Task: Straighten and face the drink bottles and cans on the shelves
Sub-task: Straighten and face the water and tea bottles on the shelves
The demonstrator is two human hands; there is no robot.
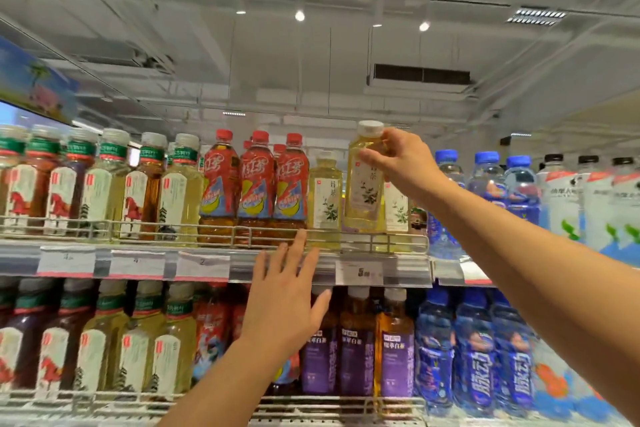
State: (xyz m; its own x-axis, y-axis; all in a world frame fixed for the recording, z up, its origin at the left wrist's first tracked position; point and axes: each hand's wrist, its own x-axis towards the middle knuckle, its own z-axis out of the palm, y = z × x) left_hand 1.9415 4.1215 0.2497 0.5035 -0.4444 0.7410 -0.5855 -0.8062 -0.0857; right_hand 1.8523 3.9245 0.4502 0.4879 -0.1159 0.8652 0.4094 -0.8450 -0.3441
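The right hand [403, 163] grips a pale yellow tea bottle [366, 180] high on its shoulder, thumb across the front just under the white cap, the other fingers wrapped round the far side. The bottle stands upright, long axis vertical, cap to the ceiling, and its white flower-printed label faces out toward the aisle. It sits raised above its neighbours, its base about level with the top of the wire rail [346, 239] at the front of the upper shelf [284, 263]. The hand is to the bottle's right and reaches in from that side.

The left hand [287, 298] is lower, fingers straight and spread, holding nothing; its fingertips overlap the shelf's front edge and rail, though whether they touch it I cannot tell.

Just left of the held bottle stands a matching yellow bottle [325, 198], then three clear plastic red-capped bottles [256, 184] with glossy red wrappers. To the right are blue-capped bottles [485, 180]. On the shelf below stand purple-labelled bottles [356, 350]. Paper price tags [360, 272] sit in the clear strip along the shelf edge.
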